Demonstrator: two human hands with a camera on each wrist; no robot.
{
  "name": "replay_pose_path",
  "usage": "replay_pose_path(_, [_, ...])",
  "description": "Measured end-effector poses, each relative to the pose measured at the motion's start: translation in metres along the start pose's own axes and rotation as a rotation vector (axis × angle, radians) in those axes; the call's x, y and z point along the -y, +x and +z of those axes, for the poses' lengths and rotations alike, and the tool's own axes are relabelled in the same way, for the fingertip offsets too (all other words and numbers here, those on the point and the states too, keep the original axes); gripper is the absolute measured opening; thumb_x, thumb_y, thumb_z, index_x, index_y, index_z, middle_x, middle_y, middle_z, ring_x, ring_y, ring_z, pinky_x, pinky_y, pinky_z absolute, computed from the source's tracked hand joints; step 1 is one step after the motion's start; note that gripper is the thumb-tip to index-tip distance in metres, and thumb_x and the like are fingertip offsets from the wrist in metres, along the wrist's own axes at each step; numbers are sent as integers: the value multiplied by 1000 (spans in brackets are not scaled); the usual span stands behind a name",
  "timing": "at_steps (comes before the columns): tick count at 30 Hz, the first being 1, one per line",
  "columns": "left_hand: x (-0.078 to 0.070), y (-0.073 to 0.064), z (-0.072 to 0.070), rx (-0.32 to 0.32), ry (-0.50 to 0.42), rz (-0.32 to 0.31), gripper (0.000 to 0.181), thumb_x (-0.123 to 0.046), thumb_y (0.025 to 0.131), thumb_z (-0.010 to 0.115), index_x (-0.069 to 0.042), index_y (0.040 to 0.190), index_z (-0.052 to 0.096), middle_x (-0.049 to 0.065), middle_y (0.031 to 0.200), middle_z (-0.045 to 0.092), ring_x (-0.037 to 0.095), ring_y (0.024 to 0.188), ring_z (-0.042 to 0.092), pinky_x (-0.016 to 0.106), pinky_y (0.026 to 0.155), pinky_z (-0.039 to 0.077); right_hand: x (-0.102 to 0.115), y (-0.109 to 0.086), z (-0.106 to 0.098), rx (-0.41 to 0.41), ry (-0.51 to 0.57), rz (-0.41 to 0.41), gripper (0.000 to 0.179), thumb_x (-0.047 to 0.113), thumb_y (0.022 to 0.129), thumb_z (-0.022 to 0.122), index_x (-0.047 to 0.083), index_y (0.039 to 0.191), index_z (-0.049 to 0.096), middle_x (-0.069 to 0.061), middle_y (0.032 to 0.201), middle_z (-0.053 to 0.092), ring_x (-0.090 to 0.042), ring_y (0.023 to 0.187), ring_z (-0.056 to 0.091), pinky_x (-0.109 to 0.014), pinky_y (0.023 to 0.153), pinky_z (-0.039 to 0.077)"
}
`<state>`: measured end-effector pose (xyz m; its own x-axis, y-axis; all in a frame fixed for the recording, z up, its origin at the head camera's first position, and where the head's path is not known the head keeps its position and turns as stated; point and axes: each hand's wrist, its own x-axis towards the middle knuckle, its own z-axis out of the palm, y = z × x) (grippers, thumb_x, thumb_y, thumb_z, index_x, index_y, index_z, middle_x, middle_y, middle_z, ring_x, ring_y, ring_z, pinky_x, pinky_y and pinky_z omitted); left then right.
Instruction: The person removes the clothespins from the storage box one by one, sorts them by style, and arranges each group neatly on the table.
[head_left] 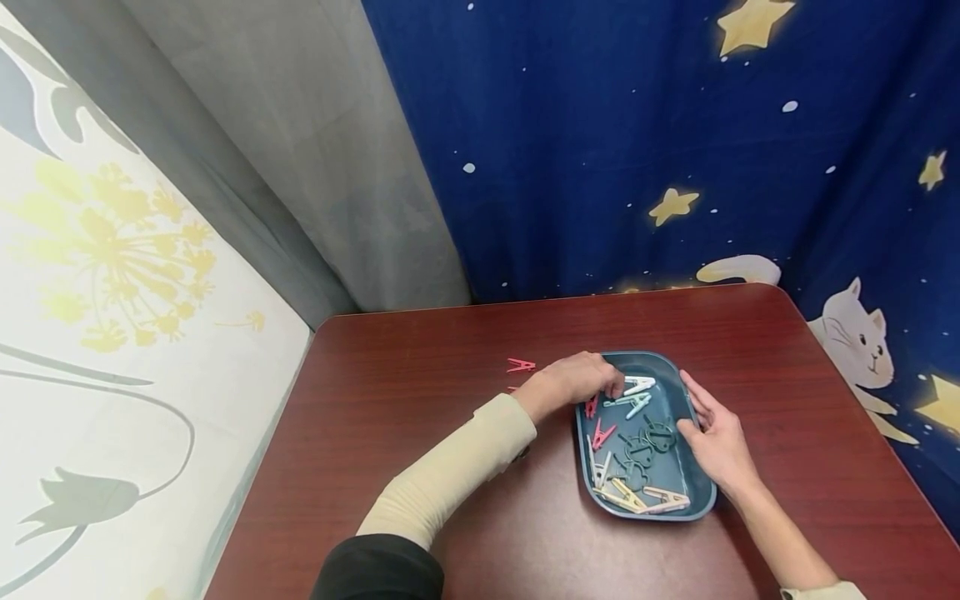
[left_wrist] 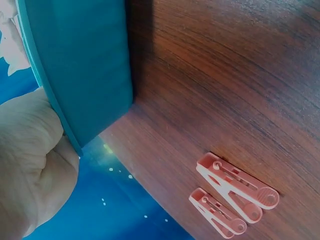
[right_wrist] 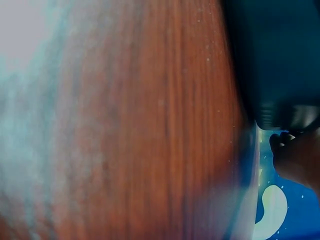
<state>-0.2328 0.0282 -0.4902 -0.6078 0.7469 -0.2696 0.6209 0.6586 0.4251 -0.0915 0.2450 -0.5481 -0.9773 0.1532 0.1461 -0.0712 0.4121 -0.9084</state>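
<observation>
blue-grey and shallow, the tray (head_left: pixel 686 471) sits on the right part of the reddish-brown table (head_left: pixel 420 400), with clips of several colours lying in it. the right hand (head_left: pixel 720 442) grips its right rim, thumb at the inner edge and fingers along the outside. the left hand (head_left: pixel 577 379) bends over the far left corner, fingertips down inside; whether they pinch anything i cannot tell, as the knuckles cover them. just beneath that hand a red clip (head_left: pixel 592 407) shows in part, with a second red clip (head_left: pixel 600 437) nearer the person by the left wall. a white clip (head_left: pixel 641 382) and a mint clip (head_left: pixel 637 402) lie close together toward the far end. dark green ring-shaped clips (head_left: pixel 660 432) cluster in the middle, and a yellow clip (head_left: pixel 628 493) and a pale pink clip (head_left: pixel 678 500) rest at the near end. left of the tray, two pinkish-red clips (left_wrist: pixel 240 184) lie side by side on the table. behind hangs a dark blue curtain (head_left: pixel 562 125) with yellow stars.
</observation>
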Motion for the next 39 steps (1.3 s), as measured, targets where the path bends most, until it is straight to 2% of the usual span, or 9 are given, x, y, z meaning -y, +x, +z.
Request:
replay_pose_path(4, [-1,1,1,6,192,88,20,-11,103,59,-23,100,75,-8,90,66,5,80,55,19,71,44,-1,0,1,-2,-5,1,74,-13,95,62,9,163,42,-27,151,52,-19,131,56,-4,84,42])
replay_pose_path(9, [-1,3,2,18,293,147,21,-8,103,62,-24,101,76,-12,89,66,4,81,56,17,71,44,0,-1,1,-2,15,1,75,-14,95,62,9,163,42,-26,151,51,-5,128,55,-3,87,42])
replay_pose_path(11, [0,3,2,20,292,161,20,-9,103,63,-24,102,76,-12,87,65,3,80,57,17,71,45,1,-1,1,-1,10,5,75,-13,95,62,10,163,42,-26,151,51,-9,130,55,-3,87,42])
replay_pose_path(16, [3,4,3,19,312,225,18,-12,104,66,-25,102,77,-13,85,65,3,80,58,16,73,45,2,0,1,6,-18,28,75,-12,96,61,10,164,39,-26,153,49,-37,135,52,-3,84,40])
replay_pose_path(20, [5,3,5,-16,328,271,13,-17,107,66,-25,109,76,-15,96,68,2,85,60,16,80,47,2,0,1,13,-23,42,75,-11,96,61,10,165,38,-26,153,48,-42,136,51,-3,83,40])
replay_pose_path(24, [9,2,7,-78,305,281,15,-22,111,60,-23,117,74,-13,109,68,3,94,61,16,89,48,2,-1,1,16,-22,40,75,-11,97,61,9,165,38,-26,153,49,-37,135,52,-3,85,40])
replay_pose_path(31, [16,-7,13,-188,162,251,20,-22,112,55,-23,125,70,-11,120,64,4,102,59,15,96,46,2,-1,3,14,-29,31,74,-11,97,61,9,164,39,-26,153,49,-36,135,53,-3,83,40])
replay_pose_path(39, [23,-17,24,-424,20,224,19,-21,112,57,-23,124,72,-9,117,65,2,101,59,14,94,45,2,1,2,19,-31,8,73,-12,96,62,8,163,41,-26,151,51,-26,132,54,-4,83,42])
